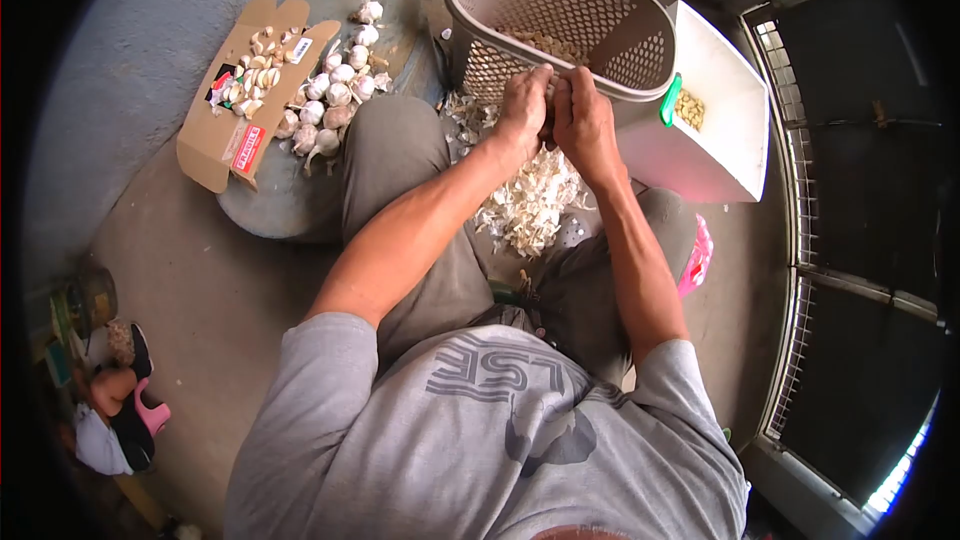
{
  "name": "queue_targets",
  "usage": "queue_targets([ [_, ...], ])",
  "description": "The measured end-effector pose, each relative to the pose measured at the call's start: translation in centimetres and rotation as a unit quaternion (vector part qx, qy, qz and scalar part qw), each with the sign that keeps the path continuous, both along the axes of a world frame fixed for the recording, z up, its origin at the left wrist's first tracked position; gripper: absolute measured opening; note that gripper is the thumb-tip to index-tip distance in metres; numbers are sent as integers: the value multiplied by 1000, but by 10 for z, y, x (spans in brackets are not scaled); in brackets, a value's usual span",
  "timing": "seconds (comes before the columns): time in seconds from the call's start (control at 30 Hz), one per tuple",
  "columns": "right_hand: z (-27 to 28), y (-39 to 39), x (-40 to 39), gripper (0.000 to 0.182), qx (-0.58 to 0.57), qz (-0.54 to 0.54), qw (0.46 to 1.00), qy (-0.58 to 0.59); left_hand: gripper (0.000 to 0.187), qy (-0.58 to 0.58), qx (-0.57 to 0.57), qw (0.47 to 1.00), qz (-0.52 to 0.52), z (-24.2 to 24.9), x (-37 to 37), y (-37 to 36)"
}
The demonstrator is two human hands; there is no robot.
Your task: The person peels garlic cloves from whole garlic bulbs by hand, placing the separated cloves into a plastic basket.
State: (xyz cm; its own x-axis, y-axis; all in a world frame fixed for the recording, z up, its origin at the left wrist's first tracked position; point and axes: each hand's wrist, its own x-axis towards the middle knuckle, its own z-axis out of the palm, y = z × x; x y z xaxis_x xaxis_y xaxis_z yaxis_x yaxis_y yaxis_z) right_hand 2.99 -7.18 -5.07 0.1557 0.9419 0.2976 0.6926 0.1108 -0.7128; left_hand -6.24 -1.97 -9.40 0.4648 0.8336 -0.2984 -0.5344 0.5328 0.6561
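Note:
My left hand (524, 108) and my right hand (584, 124) meet over a heap of garlic skins (535, 202), near the front rim of a perforated basket (480, 65). The fingers of both are bent and pinched around something small and dark that I cannot make out. To the left, whole garlic bulbs (338, 94) lie on a round surface (275, 202). Beside them, a cardboard box (205, 145) holds separated cloves (250, 85). Pale peeled cloves (690, 109) lie inside a white container (725, 155) at the right, which has a green handle (670, 100) at its edge.
My knees stand on both sides of the skins. A grey wall (150, 30) is at the back left, and a dark screened door (860, 190) at the right. Part of another person (112, 390) shows at the lower left. A pink item (699, 255) lies by my right knee.

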Motion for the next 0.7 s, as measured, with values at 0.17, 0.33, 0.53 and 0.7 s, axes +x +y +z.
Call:
queue_targets([
  [0.17, -8, -1, 0, 12, 10, 3, 1000, -29, 37, 14, -100, 994, -39, -4, -3, 6],
  [0.33, -3, 0, 4, 20, -30, 8, 995, 100, 34, 43, -4, 999, -9, 5, -3, -2],
  [0.53, -10, 3, 39, 26, -28, -2, 984, 176, 60, 227, 344, 911, 1, 0, 9, 11],
  [0.7, -1, 0, 48, 26, -133, 21, 951, 278, 57, 230, 332, 914, 34, 1, 11, 3],
])
